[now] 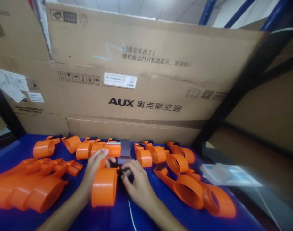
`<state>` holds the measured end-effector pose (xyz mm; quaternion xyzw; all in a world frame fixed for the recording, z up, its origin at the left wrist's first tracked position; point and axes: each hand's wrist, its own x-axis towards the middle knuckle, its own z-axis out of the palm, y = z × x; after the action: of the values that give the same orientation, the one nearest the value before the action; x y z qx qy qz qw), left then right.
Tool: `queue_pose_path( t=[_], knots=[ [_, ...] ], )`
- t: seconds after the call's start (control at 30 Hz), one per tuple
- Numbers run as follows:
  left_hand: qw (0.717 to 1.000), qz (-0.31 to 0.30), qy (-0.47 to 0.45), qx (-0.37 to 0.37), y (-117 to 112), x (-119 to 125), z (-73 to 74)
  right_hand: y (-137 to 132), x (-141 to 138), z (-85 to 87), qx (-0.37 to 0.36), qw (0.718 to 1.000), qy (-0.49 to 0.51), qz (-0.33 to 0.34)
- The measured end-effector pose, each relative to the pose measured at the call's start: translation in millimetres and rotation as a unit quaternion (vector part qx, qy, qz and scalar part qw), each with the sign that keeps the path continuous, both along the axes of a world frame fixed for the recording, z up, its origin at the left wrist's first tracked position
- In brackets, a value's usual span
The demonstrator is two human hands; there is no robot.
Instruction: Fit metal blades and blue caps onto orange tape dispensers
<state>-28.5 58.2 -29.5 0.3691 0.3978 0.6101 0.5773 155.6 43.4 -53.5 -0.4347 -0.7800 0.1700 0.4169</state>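
My left hand (pixel 95 168) is wrapped round an orange plastic housing with a round drum (pixel 105 186), gripping its upper part on the blue table (pixel 161 208). My right hand (pixel 137 183) is curled beside the housing's right edge, its fingers pinched on a small black part (pixel 125 172) pressed against the housing. A grey block (pixel 124 152) lies just behind both hands.
Several more orange housings lie in a row at the back (pixel 86 149), stacked at the left (pixel 33 186) and heaped at the right (pixel 192 189). Large cardboard boxes (pixel 141 89) wall the table's far edge. A clear plastic bag (pixel 225 175) lies at the right.
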Motion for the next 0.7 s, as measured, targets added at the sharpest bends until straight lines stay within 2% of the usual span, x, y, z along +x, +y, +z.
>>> queue_pose_path(
  t=[0.13, 0.23, 0.3, 0.47, 0.7],
  knots=[
    [0.999, -0.007, 0.028, 0.019, -0.4, 4.1, -1.8, -5.9, 14.1, 20.5, 0.076, 0.991, 0.101, -0.046],
    [0.998, -0.027, 0.043, 0.026, -2.7, 9.2, -4.4, -10.4, 27.8, 35.1, 0.119, 0.980, 0.126, -0.097],
    [0.996, -0.056, 0.057, 0.032, -6.8, 14.5, -5.6, -13.2, 33.9, 40.2, 0.129, 0.977, 0.134, -0.101],
    [0.992, -0.103, 0.067, 0.041, -20.1, 27.6, -5.1, -18.6, 34.5, 40.1, 0.120, 0.984, 0.117, -0.058],
    [0.981, -0.149, 0.107, 0.067, -24.9, 29.1, -8.8, -19.3, 31.7, 39.2, 0.117, 0.986, 0.103, -0.064]
  ],
)
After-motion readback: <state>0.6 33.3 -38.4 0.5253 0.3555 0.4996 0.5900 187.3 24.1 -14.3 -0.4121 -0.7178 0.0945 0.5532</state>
